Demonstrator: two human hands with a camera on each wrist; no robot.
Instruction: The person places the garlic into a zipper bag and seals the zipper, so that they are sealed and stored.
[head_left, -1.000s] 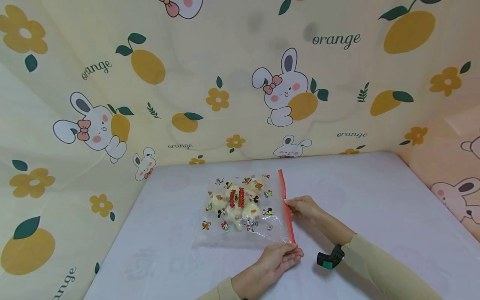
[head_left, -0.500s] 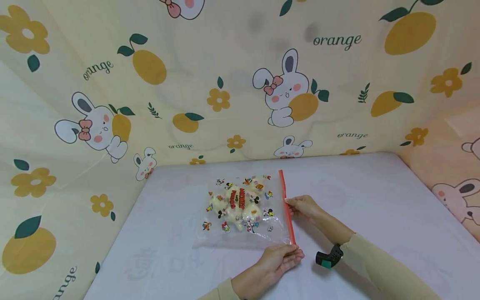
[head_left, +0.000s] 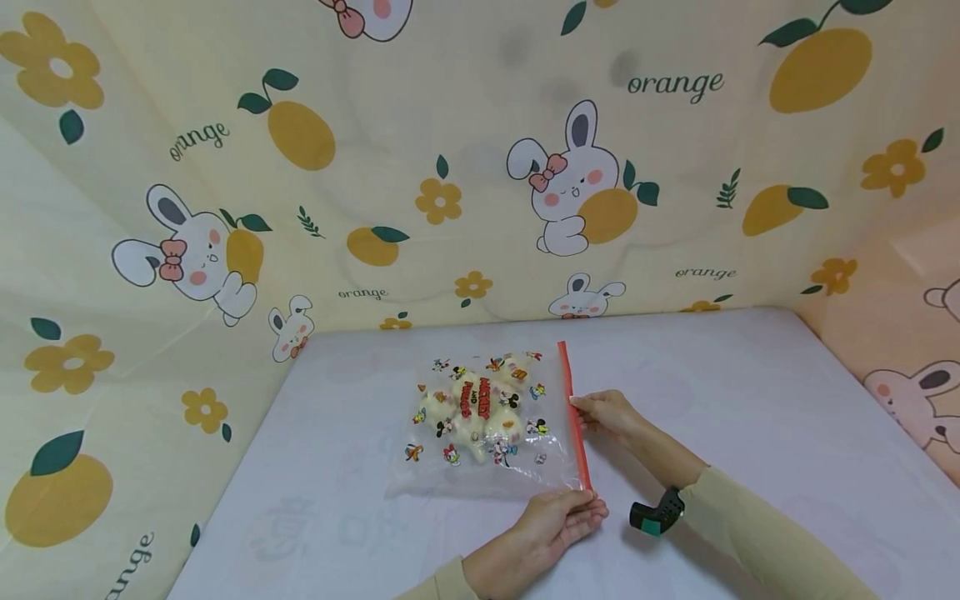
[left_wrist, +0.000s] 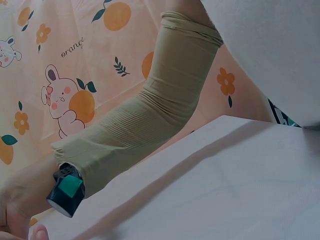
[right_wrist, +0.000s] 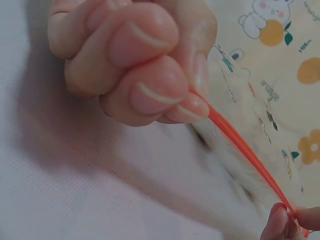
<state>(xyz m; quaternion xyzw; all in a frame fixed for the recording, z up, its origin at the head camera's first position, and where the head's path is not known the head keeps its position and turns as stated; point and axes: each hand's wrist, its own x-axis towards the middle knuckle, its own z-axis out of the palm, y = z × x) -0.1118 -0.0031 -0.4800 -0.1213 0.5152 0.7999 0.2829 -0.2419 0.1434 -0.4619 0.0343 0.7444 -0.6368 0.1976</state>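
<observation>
A clear zip bag (head_left: 480, 479) with cartoon prints and red lettering lies on the white table. Inside it are several cream-coloured rounded pieces (head_left: 504, 423), whose kind the film and prints obscure. Along its right side runs a red zip strip (head_left: 576, 433). My right hand (head_left: 613, 417) pinches this strip about midway; in the right wrist view its fingertips (right_wrist: 155, 95) meet round the red edge. At the strip's near end, my left hand (head_left: 547, 525) pinches the corner between thumb and fingers. The left wrist view mostly shows the right arm's sleeve (left_wrist: 135, 130).
The white tabletop (head_left: 330, 533) extends around the bag. A cream cloth backdrop (head_left: 480, 125) printed with rabbits and oranges rises behind and at both sides. A small black wrist camera (head_left: 658, 514) is strapped to the right wrist, just above the table.
Both hands keep their hold on the red strip, and the bag stays in place. The head view has shifted very slightly.
</observation>
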